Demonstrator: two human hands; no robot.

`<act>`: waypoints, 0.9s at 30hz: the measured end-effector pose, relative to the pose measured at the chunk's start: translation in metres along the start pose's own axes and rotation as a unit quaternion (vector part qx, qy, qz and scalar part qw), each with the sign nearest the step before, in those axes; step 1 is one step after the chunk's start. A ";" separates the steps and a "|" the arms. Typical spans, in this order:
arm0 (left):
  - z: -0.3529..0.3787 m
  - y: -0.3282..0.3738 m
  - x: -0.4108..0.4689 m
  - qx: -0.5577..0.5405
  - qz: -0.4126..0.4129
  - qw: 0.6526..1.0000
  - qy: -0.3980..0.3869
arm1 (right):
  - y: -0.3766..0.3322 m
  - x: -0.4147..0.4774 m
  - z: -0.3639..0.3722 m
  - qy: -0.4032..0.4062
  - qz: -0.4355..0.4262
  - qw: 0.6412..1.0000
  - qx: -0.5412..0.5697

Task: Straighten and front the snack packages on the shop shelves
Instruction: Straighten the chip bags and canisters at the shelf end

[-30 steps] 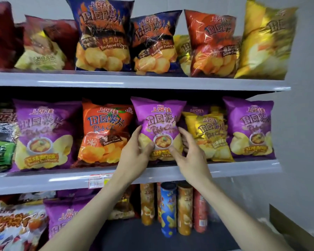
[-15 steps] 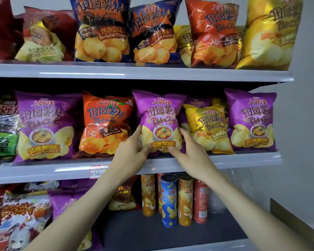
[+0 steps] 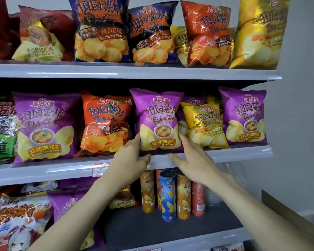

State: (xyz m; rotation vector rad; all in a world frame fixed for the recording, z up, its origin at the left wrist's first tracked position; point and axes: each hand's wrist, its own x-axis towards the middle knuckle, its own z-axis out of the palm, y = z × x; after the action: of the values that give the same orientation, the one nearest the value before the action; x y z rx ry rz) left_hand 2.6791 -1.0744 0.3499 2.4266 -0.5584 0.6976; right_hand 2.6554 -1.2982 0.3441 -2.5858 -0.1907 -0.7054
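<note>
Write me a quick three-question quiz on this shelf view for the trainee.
1. True or false: the left hand and right hand flank the same purple bag on the middle shelf.
2. The neighbouring bag on the left-hand side is: A orange, B green, C white.
3. Which shelf holds the tubes?
Key: 1 true; 2 A; 3 the lower shelf, below the hands.
</note>
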 end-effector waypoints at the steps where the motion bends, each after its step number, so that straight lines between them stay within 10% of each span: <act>1: -0.002 0.000 -0.006 0.008 -0.002 1.000 -0.004 | -0.001 -0.007 -0.003 -0.009 -0.001 1.000 -0.021; 13: 0.024 -0.009 -0.098 0.032 0.027 0.996 -0.079 | -0.012 -0.092 0.034 0.019 -0.052 0.994 -0.095; 27: 0.141 -0.054 -0.136 0.062 -0.108 0.964 -0.236 | 0.064 -0.147 0.130 -0.145 0.064 0.978 -0.137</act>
State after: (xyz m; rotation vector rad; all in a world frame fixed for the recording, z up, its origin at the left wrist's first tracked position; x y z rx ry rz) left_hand 2.6509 -1.0861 0.1485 2.7304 -0.4262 0.0560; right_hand 2.6030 -1.2981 0.1442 -2.9269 -0.0157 -0.3224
